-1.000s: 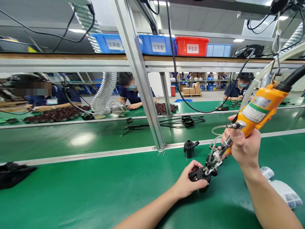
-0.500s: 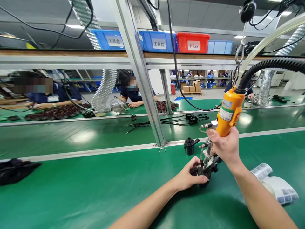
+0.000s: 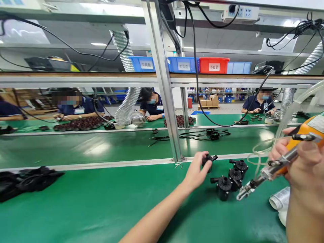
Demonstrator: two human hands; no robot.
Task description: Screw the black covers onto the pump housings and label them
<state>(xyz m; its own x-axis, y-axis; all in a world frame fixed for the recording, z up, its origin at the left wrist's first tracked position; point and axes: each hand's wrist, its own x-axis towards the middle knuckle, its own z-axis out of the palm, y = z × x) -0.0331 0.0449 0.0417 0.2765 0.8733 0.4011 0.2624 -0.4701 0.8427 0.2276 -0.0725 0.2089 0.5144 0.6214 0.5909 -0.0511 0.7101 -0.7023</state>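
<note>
My left hand [image 3: 197, 170] is closed around a small black pump [image 3: 209, 162] near the metal strip. Its fingers hide most of the pump's body, and the side spout shows on the right. On the right, my right hand [image 3: 301, 165] grips an orange power screwdriver [image 3: 314, 130], tilted so that its metal tip points down and left. Close to that tip stand three more black pumps: a front one [image 3: 224, 187], a middle one [image 3: 235, 177] and a back one [image 3: 241, 165]. Each is upright with a side spout.
A metal post [image 3: 168, 101] rises behind the bench, with a few small screws [image 3: 178, 165] near its foot. Black fabric [image 3: 32, 179] lies at left, a label roll [image 3: 279, 199] at right. Black cables [image 3: 194, 135] lie beyond the strip. Co-workers sit across the bench.
My left hand has left the pump under the screwdriver and moved to the pump at the back. My right hand has swung the screwdriver away to the right and tilted it. The view has shifted.
</note>
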